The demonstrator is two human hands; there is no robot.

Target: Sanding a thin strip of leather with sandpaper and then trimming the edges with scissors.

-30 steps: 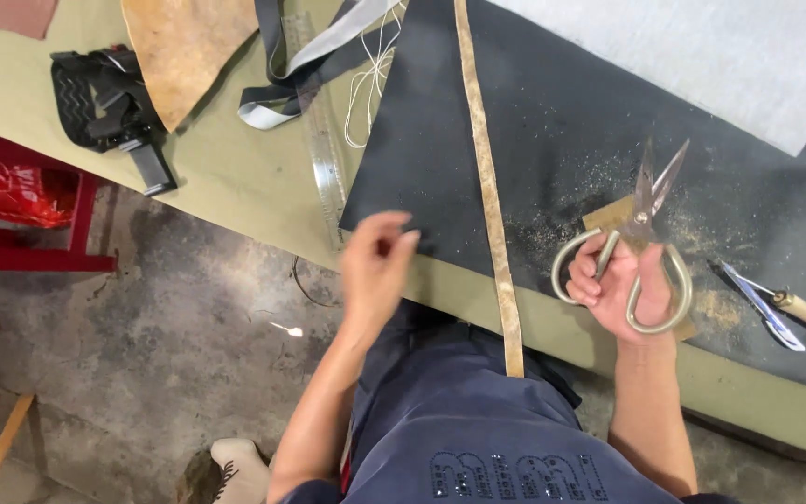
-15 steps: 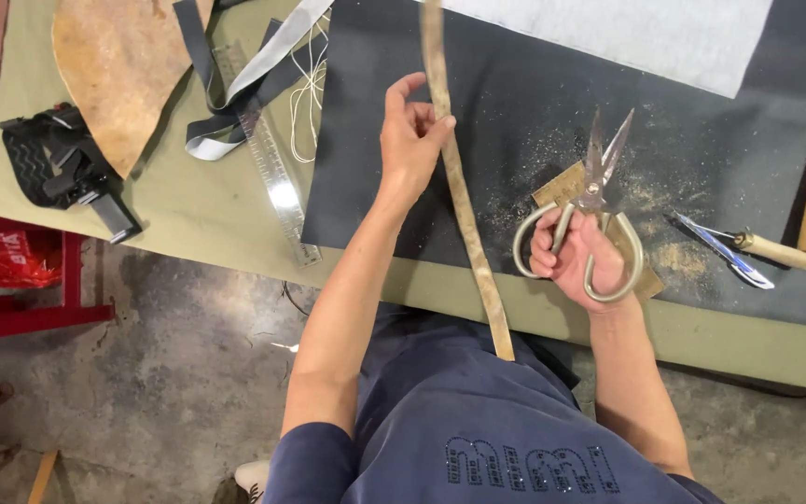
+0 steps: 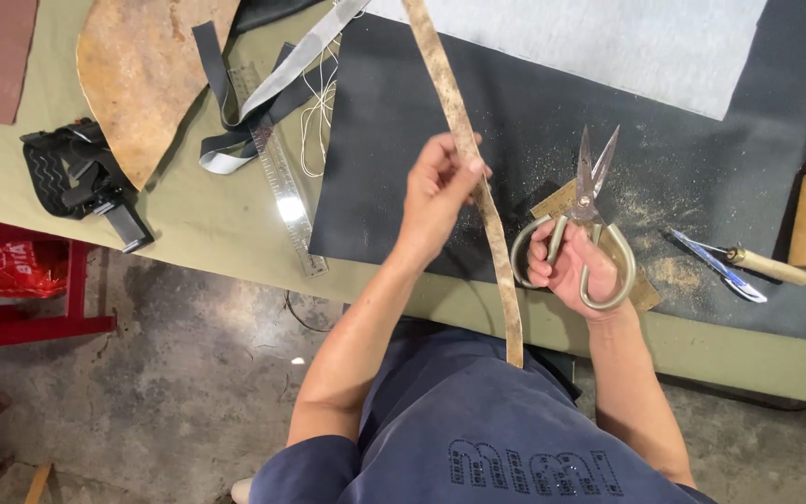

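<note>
Head view: left hand on strip

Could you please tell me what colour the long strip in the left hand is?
Mottled tan-brown; the long narrow strip shows best in the head view.

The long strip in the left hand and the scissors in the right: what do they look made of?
The strip, pinched by the left hand, looks like raw tan leather: a mottled, matte surface that bends softly, though stiff fabric cannot be ruled out. The scissors, held by the right hand, look all metal: bare shiny steel blades and large looped handles with a dull brassy tint, no plastic visible.
</note>
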